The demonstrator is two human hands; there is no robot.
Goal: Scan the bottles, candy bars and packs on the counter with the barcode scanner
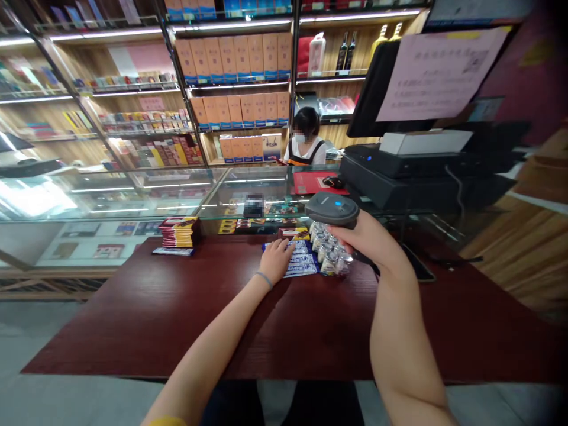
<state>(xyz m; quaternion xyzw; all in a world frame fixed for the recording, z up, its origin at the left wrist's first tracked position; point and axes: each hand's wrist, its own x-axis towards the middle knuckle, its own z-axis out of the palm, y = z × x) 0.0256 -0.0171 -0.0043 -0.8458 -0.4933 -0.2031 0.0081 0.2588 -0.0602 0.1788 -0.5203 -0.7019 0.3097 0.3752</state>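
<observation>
My right hand (361,236) is wrapped round the handle of a dark grey barcode scanner (332,208), holding it above the counter with its head pointing left. A small blue light shows on top of the scanner. My left hand (277,260) lies flat, fingers stretched out, on the left part of several blue-and-white flat packets (302,260). Right beside these packets, below the scanner, stand several small clear-wrapped items with silvery tops (331,254); their kind I cannot make out. Part of that group is hidden by the scanner and my right hand.
A stack of red-and-yellow packets (178,232) stands at the counter's left, a blue-and-white packet (173,251) before it. Behind the dark red counter (199,319) runs a glass display case (177,183). A monitor (373,83) stands right. A person (306,142) is behind the case.
</observation>
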